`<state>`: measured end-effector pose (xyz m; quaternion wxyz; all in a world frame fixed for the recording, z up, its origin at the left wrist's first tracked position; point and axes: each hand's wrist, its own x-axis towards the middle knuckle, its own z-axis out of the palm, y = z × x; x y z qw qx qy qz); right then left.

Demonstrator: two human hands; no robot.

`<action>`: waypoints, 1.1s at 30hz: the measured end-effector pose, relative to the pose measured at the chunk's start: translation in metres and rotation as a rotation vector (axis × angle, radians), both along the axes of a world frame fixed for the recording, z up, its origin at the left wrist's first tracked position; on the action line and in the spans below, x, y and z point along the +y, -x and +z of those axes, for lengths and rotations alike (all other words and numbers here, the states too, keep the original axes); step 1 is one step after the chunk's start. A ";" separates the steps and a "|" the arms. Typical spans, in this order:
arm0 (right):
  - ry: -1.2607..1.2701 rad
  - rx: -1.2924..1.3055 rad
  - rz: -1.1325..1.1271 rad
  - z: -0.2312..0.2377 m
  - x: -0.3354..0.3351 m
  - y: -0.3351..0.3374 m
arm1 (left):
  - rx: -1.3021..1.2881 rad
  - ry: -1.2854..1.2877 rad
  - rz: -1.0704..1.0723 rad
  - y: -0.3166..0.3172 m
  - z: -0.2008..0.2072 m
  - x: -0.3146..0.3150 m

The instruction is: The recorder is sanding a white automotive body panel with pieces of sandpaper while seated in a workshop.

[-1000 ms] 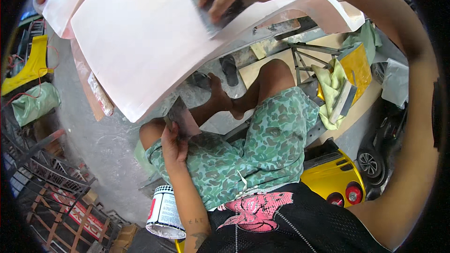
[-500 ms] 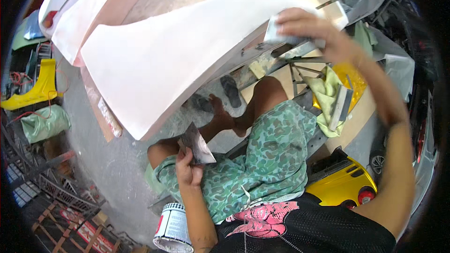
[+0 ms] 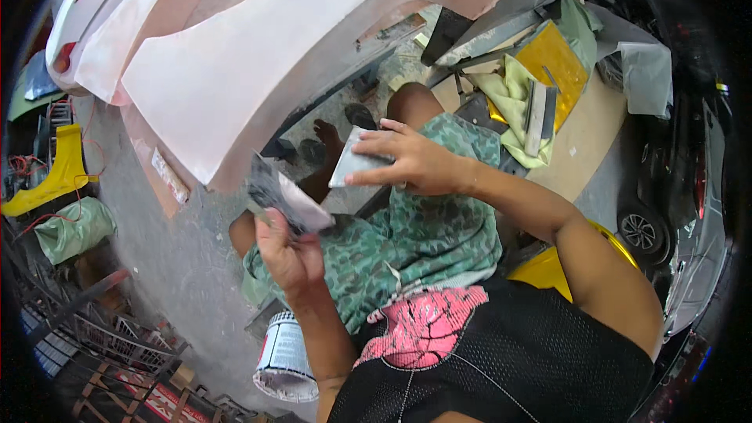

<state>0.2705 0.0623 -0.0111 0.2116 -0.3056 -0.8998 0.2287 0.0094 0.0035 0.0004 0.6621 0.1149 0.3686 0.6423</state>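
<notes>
My left hand (image 3: 291,254) grips a dark flat mixing board (image 3: 270,184), tilted, with a patch of pale pinkish putty (image 3: 305,202) on it. My right hand (image 3: 423,158) holds a thin grey-white putty spreader (image 3: 356,158), fingers lying over its top face. The spreader is beside the board, with a small gap between them, above my lap. Beyond both hands lies a large curved body panel (image 3: 235,59), coated whitish pink, like a car fender. Neither hand touches the panel. The spreader's far side is partly hidden under my fingers.
By my left elbow stands an open paint can (image 3: 286,360). On the right lie a yellow-green cloth (image 3: 513,82), a sanding block (image 3: 539,121) and a yellow sheet (image 3: 560,70). A yellow car part (image 3: 59,176) and a green bag (image 3: 76,227) are at far left.
My right hand has come down from the panel's right end with the spreader, toward the board. My left hand has raised the board slightly to the left. The whole view has shifted.
</notes>
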 end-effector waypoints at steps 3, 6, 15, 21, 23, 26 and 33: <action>0.495 0.470 -0.219 0.010 -0.024 0.013 | 0.173 -0.008 0.101 0.006 0.016 0.001; 0.776 0.818 -0.346 0.027 -0.031 0.037 | 0.277 -0.012 0.201 0.006 0.017 0.002; -0.030 0.248 -0.075 0.050 -0.017 0.042 | 0.425 -0.031 0.255 -0.017 0.019 0.001; -0.277 -0.055 -0.144 0.034 -0.023 0.059 | 0.842 -0.001 0.351 -0.018 0.020 0.015; -0.185 -0.031 -0.156 0.027 -0.021 0.048 | 0.775 0.053 0.447 -0.011 0.031 0.026; -0.143 0.107 -0.286 0.004 -0.002 0.029 | 0.659 0.031 0.547 0.012 0.045 0.038; -0.489 0.256 -0.670 -0.056 0.112 0.000 | 0.615 0.132 0.444 0.040 0.000 0.017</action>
